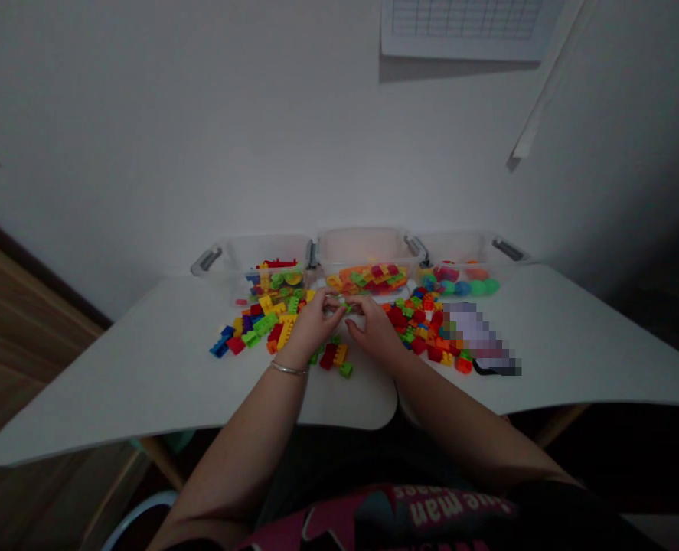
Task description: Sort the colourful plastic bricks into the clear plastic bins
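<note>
My left hand [315, 321] and my right hand [377, 327] meet over the middle of the white table [344, 402]. Between their fingertips is a small green toy brick [347, 308], which both pinch; the fingers partly hide it. Just below the hands lie a dark red brick [328, 356], a yellow-orange brick [341, 353] and a green brick [346, 370]. Beside my left hand spreads a pile of mixed bricks [266, 324]. Another mixed pile [422, 321] lies to the right of my right hand.
Three clear plastic bins stand along the wall: the left bin [267, 249], the middle bin [362, 246] and the right bin [454, 245], each holding colourful pieces. A blurred-out flat object [477, 337] lies right of the piles. The table's front edge curves near my body.
</note>
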A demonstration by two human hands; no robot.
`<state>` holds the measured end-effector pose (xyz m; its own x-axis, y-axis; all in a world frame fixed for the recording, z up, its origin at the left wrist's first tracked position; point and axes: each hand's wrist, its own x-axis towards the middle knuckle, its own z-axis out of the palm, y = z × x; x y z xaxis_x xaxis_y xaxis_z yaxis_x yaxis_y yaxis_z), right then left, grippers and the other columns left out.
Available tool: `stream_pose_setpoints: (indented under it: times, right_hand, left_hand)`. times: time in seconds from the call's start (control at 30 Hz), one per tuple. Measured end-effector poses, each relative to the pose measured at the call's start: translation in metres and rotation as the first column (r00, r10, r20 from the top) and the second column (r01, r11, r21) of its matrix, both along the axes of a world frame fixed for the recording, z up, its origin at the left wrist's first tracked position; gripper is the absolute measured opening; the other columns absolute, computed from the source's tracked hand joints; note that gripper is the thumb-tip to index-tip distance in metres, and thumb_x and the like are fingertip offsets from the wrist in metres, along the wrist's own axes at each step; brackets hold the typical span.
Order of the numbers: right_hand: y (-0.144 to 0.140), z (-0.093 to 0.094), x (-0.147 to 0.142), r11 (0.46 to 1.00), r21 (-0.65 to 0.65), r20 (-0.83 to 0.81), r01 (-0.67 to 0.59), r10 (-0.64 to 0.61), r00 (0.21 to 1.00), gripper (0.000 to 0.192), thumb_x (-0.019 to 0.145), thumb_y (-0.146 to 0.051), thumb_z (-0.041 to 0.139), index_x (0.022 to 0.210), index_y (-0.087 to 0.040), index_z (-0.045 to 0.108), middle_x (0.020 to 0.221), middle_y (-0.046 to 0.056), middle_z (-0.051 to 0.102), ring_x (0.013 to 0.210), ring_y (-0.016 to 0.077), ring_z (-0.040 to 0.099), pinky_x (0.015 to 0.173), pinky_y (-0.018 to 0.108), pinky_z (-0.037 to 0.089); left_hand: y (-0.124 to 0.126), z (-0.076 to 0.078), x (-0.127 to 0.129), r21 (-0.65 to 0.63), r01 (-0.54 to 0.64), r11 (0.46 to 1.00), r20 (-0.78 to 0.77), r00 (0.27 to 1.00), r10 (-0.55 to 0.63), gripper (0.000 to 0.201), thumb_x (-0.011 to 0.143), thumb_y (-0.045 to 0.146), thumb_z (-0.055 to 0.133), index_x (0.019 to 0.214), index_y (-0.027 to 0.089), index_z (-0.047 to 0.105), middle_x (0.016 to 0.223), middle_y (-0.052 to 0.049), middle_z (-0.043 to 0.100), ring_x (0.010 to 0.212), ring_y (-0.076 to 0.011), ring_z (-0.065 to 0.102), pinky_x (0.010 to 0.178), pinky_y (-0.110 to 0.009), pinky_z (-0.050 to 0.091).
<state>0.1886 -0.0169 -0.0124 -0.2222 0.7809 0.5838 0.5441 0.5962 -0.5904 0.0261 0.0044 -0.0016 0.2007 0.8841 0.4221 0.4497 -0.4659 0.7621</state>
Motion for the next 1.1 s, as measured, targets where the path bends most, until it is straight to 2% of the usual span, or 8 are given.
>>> stream_pose_setpoints:
  times: [0.2, 0.4, 0.7, 0.87, 0.97, 1.1]
  right_hand:
    - [-0.004, -0.003, -0.002, 0.993, -0.115, -0.062, 0.012, -0.019, 0.998, 0.030, 0.084, -0.016, 0.055, 0.114, -0.020, 0.057, 0.115, 0.010, 0.066, 0.104, 0.0220, 0.062, 0.093, 0.040, 0.050]
    - [0.001, -0.005, -0.002, 0.984, -0.175, -0.166, 0.015, -0.044, 0.985, 0.025, 0.084, -0.017, 0.059, 0.109, -0.019, 0.058, 0.108, 0.010, 0.067, 0.091, 0.0180, 0.065, 0.085, 0.035, 0.054]
    - [0.007, -0.010, 0.001, 0.953, -0.264, -0.340, -0.150, 0.053, 0.939, 0.026, 0.081, -0.011, 0.053, 0.104, -0.020, 0.062, 0.094, 0.004, 0.072, 0.082, 0.0175, 0.071, 0.080, 0.034, 0.057]
    - [0.011, -0.006, 0.007, 0.978, -0.173, -0.353, -0.113, 0.046, 0.934, 0.021, 0.081, -0.017, 0.057, 0.099, -0.023, 0.068, 0.104, 0.005, 0.073, 0.092, 0.0174, 0.070, 0.086, 0.034, 0.056]
    - [0.011, 0.003, 0.014, 0.998, -0.043, -0.332, -0.040, 0.023, 0.943, 0.018, 0.083, -0.021, 0.059, 0.095, -0.024, 0.072, 0.106, 0.005, 0.073, 0.100, 0.0186, 0.067, 0.091, 0.035, 0.055]
    - [0.012, 0.025, 0.028, 0.985, 0.160, -0.248, 0.068, -0.026, 0.968, 0.019, 0.086, -0.023, 0.058, 0.096, -0.025, 0.075, 0.102, 0.005, 0.074, 0.102, 0.0196, 0.066, 0.096, 0.039, 0.052]
  left_hand:
    - [-0.005, 0.003, 0.001, -0.023, 0.050, 0.999, -0.053, 0.997, -0.051, 0.022, 0.085, 0.026, 0.062, 0.103, 0.021, 0.051, 0.084, 0.001, 0.072, 0.085, -0.0163, 0.069, 0.081, -0.029, 0.051]
    - [-0.005, 0.004, 0.002, -0.009, 0.010, 1.000, -0.078, 0.997, -0.010, 0.019, 0.086, 0.027, 0.060, 0.101, 0.021, 0.052, 0.088, 0.000, 0.071, 0.086, -0.0166, 0.069, 0.081, -0.029, 0.051]
    - [-0.006, 0.005, 0.001, -0.018, 0.040, 0.999, -0.100, 0.994, -0.041, 0.016, 0.088, 0.029, 0.056, 0.102, 0.022, 0.055, 0.084, 0.001, 0.070, 0.084, -0.0169, 0.067, 0.080, -0.030, 0.052]
    - [-0.004, 0.003, 0.002, 0.012, 0.054, 0.998, -0.051, 0.997, -0.053, 0.013, 0.088, 0.029, 0.056, 0.099, 0.021, 0.056, 0.091, -0.002, 0.069, 0.086, -0.0166, 0.067, 0.079, -0.029, 0.052]
    - [-0.001, 0.000, 0.002, 0.051, 0.045, 0.998, -0.043, 0.998, -0.043, 0.013, 0.089, 0.028, 0.055, 0.100, 0.020, 0.057, 0.092, -0.003, 0.069, 0.086, -0.0168, 0.066, 0.077, -0.029, 0.052]
    - [0.001, 0.001, -0.001, 0.173, -0.043, 0.984, -0.148, 0.987, 0.069, 0.011, 0.087, 0.023, 0.057, 0.096, 0.018, 0.062, 0.092, -0.005, 0.069, 0.089, -0.0192, 0.063, 0.083, -0.034, 0.050]
